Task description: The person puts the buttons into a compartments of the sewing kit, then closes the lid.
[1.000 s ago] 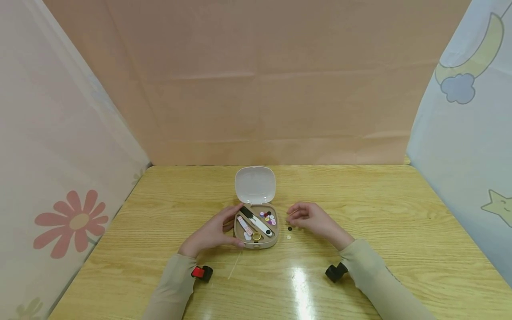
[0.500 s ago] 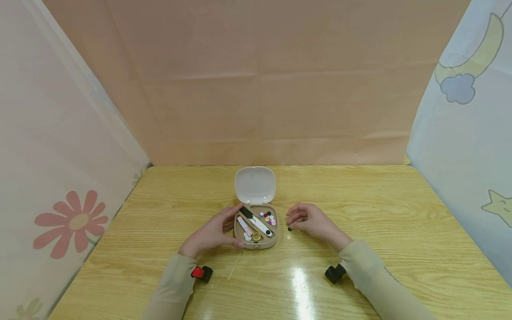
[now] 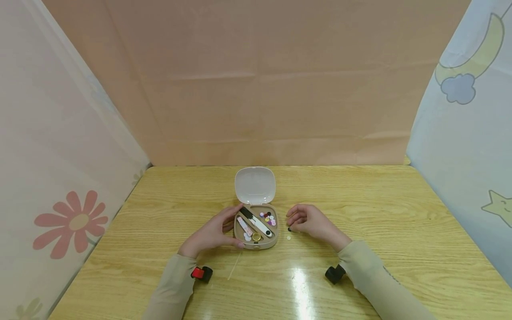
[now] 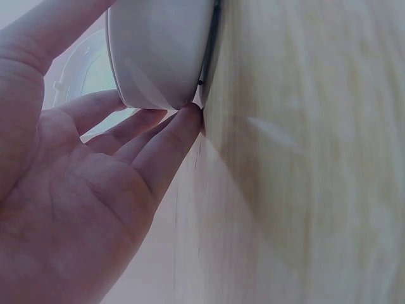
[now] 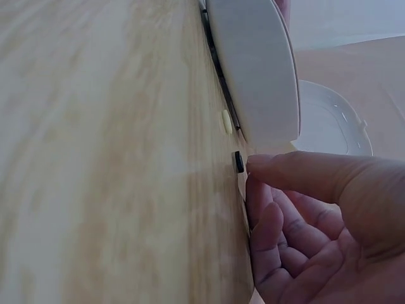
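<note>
An open sewing kit box stands on the table with its clear lid raised. Inside lie black-and-white thread snips, a pale pink patterned strip, a gold ring-like piece and several small buttons. My left hand holds the box's left side, thumb at the front and fingers behind. Right of the box, my right hand is low over the table, fingers loosely bent. In the right wrist view its thumb tip meets or nearly meets a black button. A cream button lies nearby.
The wooden table runs back to a peach backdrop. Printed sheets stand at the left and right. A thin pale stick or strand lies in front of the box.
My right hand has come slightly down and nearer to the black button, now partly covering it in the head view. My left hand and the box stay in place.
</note>
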`<state>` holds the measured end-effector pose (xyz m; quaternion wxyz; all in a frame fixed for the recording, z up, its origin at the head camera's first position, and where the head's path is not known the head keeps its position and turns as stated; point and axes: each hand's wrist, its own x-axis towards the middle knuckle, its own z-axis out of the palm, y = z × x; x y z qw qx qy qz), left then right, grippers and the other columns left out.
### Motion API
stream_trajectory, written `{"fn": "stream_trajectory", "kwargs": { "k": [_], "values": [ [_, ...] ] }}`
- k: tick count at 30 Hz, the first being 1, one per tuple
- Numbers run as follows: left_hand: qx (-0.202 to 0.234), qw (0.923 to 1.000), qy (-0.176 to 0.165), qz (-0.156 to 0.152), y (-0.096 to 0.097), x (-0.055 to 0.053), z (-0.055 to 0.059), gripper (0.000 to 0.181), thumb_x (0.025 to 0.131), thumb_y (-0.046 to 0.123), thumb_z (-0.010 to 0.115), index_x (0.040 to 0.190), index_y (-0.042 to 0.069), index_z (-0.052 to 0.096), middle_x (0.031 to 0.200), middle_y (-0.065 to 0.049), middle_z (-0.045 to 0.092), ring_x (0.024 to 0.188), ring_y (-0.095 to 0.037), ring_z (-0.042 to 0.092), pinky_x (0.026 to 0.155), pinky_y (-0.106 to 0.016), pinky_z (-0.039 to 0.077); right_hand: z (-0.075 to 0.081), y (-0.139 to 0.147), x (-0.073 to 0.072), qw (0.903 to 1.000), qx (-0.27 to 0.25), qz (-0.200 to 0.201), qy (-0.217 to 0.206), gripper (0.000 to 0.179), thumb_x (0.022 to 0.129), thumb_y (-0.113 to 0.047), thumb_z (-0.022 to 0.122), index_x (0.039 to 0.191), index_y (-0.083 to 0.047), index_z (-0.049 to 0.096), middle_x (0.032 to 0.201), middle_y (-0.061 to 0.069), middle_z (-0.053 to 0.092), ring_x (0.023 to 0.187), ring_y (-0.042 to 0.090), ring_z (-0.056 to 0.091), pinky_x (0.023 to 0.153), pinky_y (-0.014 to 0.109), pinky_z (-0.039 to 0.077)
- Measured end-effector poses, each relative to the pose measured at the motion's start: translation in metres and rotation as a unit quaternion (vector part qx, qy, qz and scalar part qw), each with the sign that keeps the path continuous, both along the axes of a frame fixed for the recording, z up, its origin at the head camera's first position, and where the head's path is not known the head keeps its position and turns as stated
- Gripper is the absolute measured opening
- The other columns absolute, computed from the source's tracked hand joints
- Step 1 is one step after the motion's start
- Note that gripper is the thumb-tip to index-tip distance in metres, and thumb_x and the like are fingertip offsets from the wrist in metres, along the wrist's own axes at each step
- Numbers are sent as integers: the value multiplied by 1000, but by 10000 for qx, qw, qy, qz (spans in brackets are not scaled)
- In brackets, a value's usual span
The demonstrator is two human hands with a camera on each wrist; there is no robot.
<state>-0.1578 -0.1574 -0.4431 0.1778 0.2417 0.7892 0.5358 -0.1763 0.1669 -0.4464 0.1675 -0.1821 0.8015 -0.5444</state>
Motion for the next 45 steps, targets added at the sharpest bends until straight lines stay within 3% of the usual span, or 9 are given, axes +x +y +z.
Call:
{"fn": "stream_trajectory", "kwargs": {
  "k": [28,45],
  "values": [
    [39,10000,-45,7,0,3,2,103,69,10,86,152,18,25,150,-10,26,137,-26,29,109,-39,32,-2,-3,0,9989,347,32,320,26,79,11,69,103,5,62,86,11,67,77,20,62,64,24,52],
    [-64,10000,-55,47,0,2,1,105,68,14,87,153,21,25,151,-9,25,138,-26,29,109,-39,32,-1,7,1,9961,422,569,529,23,83,6,69,104,3,62,86,8,63,80,19,58,69,24,52]
  ]
}}
